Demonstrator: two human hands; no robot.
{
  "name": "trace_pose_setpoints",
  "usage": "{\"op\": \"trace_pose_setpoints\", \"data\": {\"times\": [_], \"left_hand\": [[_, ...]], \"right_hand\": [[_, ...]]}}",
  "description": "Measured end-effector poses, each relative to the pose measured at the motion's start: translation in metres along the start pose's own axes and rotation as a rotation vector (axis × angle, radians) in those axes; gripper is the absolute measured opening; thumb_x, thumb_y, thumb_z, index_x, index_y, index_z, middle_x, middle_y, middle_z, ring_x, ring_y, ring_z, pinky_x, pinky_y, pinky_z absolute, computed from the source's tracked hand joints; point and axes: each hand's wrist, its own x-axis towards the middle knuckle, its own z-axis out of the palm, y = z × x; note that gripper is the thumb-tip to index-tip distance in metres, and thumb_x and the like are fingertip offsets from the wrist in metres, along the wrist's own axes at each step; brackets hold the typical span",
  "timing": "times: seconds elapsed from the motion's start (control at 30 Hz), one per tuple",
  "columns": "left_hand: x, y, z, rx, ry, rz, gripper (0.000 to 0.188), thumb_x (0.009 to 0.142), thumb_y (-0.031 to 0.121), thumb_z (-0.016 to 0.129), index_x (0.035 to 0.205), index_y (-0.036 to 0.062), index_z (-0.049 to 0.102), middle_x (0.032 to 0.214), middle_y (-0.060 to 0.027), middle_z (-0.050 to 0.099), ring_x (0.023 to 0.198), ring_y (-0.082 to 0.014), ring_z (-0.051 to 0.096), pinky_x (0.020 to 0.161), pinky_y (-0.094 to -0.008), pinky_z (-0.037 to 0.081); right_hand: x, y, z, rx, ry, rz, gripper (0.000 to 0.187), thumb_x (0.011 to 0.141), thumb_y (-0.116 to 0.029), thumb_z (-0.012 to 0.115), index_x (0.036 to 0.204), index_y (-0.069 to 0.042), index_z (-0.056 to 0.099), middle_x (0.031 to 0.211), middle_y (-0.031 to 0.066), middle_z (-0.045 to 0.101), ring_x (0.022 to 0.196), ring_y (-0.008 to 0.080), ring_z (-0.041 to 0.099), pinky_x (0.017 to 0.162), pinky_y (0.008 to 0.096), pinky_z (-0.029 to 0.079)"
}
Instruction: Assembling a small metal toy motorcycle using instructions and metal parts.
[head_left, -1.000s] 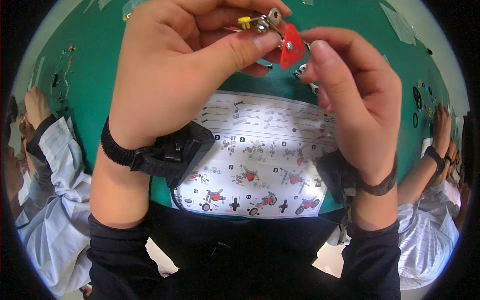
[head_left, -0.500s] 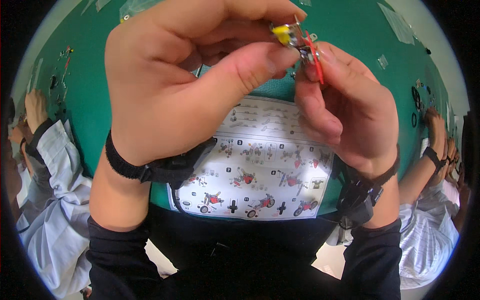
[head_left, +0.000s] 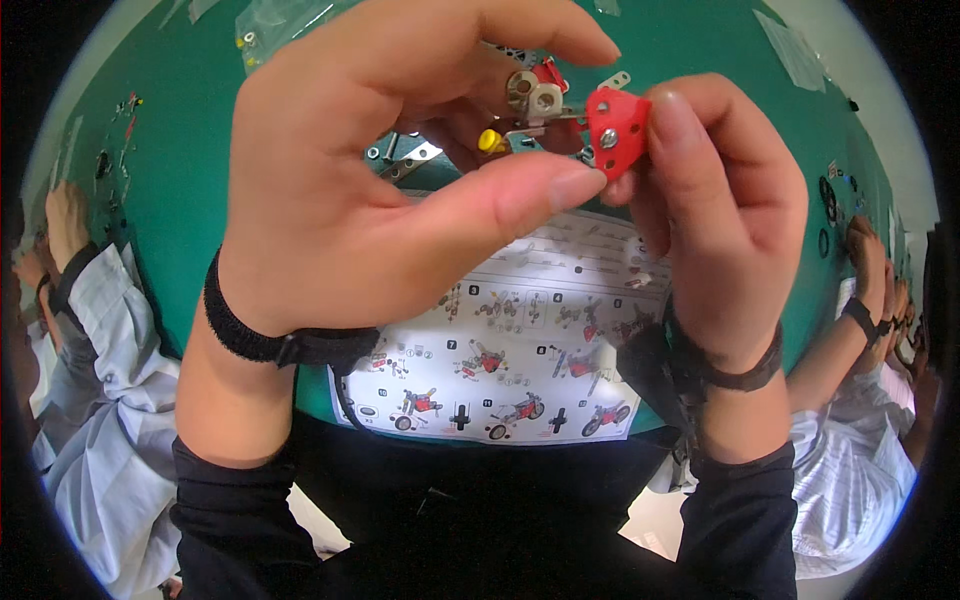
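Observation:
Between my hands is a small metal toy assembly, with a red curved plate (head_left: 618, 132), silver nuts and brackets (head_left: 545, 98), and a yellow cap (head_left: 490, 141). My right hand (head_left: 735, 210) pinches the red plate's right edge between thumb and fingers. A screw head shows in the plate. My left hand (head_left: 320, 190) curves around the assembly, index finger raised away from it. Its thumb tip is at the plate's lower edge; whether they touch is unclear. The other left fingers are partly hidden behind the metal parts.
A printed instruction sheet (head_left: 520, 370) with motorcycle pictures lies below my hands on the green table (head_left: 190, 170). Metal strips (head_left: 410, 162) and small fasteners lie beyond my left hand. A clear bag (head_left: 275, 30) is farther back. Other people's arms (head_left: 70, 220) are at both sides.
The assembly has turned, so the red plate shows its broad face instead of its edge. My left index finger has lifted away from it, and the left thumb sits lower.

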Motion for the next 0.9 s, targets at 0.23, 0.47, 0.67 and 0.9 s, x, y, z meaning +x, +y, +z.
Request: {"op": "trace_pose_setpoints", "data": {"times": [0.23,0.47,0.67,0.9], "left_hand": [[-0.008,-0.021,-0.002,-0.176,0.175,0.102,0.046,0.079,0.007,0.076,0.121,-0.0048,0.061,0.109,-0.0105,0.069,0.094,-0.0158,0.066,0.083,-0.0257,0.051],[0.005,0.007,-0.021,0.197,-0.065,0.140,0.040,0.077,0.007,0.078,0.113,-0.0054,0.066,0.108,-0.0118,0.070,0.094,-0.0163,0.066,0.083,-0.0261,0.050],[0.005,0.002,-0.015,0.158,-0.057,0.115,0.041,0.077,0.004,0.078,0.114,-0.0060,0.066,0.110,-0.0138,0.069,0.097,-0.0176,0.067,0.087,-0.0275,0.051],[0.009,-0.005,-0.012,0.478,-0.129,0.265,0.038,0.086,0.004,0.071,0.121,-0.0063,0.061,0.111,-0.0110,0.068,0.092,-0.0149,0.065,0.083,-0.0249,0.050]], "right_hand": [[-0.002,-0.004,0.000,-0.445,-0.007,-0.391,0.012,0.097,0.001,0.056,0.105,0.006,0.063,0.091,0.0085,0.067,0.060,0.0043,0.051,0.053,0.0172,0.038],[0.014,0.000,-0.017,-0.666,-0.103,-0.799,0.014,0.091,0.006,0.061,0.105,0.007,0.064,0.095,0.0188,0.070,0.076,0.0254,0.069,0.069,0.0324,0.055],[0.010,-0.001,-0.021,-0.741,-0.067,-0.794,0.017,0.088,0.009,0.064,0.105,0.007,0.062,0.094,0.0191,0.071,0.081,0.0297,0.071,0.073,0.0366,0.057],[0.010,0.002,-0.028,-0.863,-0.117,-0.726,0.017,0.086,0.007,0.067,0.102,0.003,0.068,0.094,0.0146,0.072,0.080,0.0226,0.071,0.073,0.0280,0.055]]}}
